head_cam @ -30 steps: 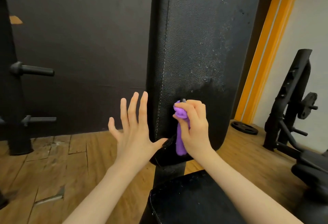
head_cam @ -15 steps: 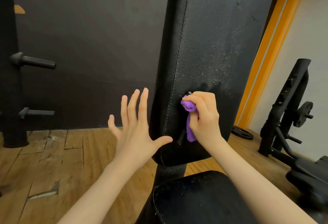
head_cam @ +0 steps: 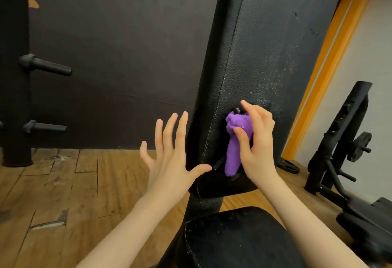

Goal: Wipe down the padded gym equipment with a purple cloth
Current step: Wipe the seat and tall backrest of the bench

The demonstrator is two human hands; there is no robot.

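A tall black padded backrest [head_cam: 265,44] stands upright in the middle, dusted with white specks on its right half. My right hand [head_cam: 257,140] holds a bunched purple cloth [head_cam: 234,146] against the lower part of the pad, thumb pinching it, and the cloth's tail hangs down. My left hand [head_cam: 171,157] is spread flat with straight fingers beside the pad's left edge, its thumb tip touching the pad. Below lies the black padded seat [head_cam: 233,240].
Wooden plank floor [head_cam: 63,193] with cracks lies left. A black post with two pegs [head_cam: 44,68] stands at far left. On the right are a black weight machine frame [head_cam: 343,140], a weight plate [head_cam: 288,166] on the floor and an orange wall trim [head_cam: 326,66].
My right hand has risen slightly up the pad with the cloth, and its fingers have loosened. The view has shifted, so the pad sits further right. My left hand has stayed spread.
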